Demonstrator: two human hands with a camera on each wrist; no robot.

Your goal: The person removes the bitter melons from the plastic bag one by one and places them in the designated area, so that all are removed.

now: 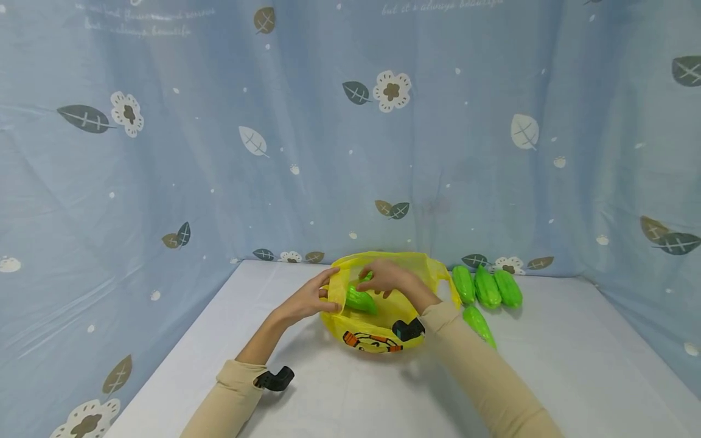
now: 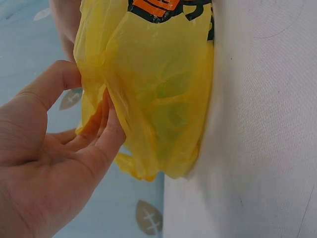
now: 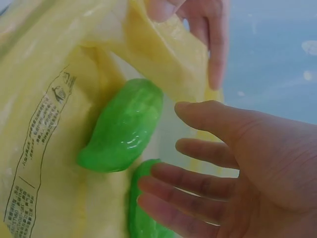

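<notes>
A yellow plastic bag (image 1: 391, 310) lies on the table with its mouth spread. My left hand (image 1: 312, 298) pinches the left rim, thumb on one side and fingers behind the plastic. Inside sit two glossy green gourd-shaped things, an upper one (image 3: 124, 126) and a lower one (image 3: 146, 213), the latter partly hidden by fingers. My right hand (image 1: 391, 277) reaches over the mouth from the right. In the right wrist view its fingers (image 3: 193, 181) are spread and relaxed, close to the green things, gripping nothing. Through the bag wall in the left wrist view, green shows faintly.
Right of the bag, several similar green things lie on the white table (image 1: 569, 365): three (image 1: 487, 288) side by side, another (image 1: 479, 325) nearer, partly hidden by the right sleeve. A blue patterned curtain (image 1: 323, 182) hangs behind the table.
</notes>
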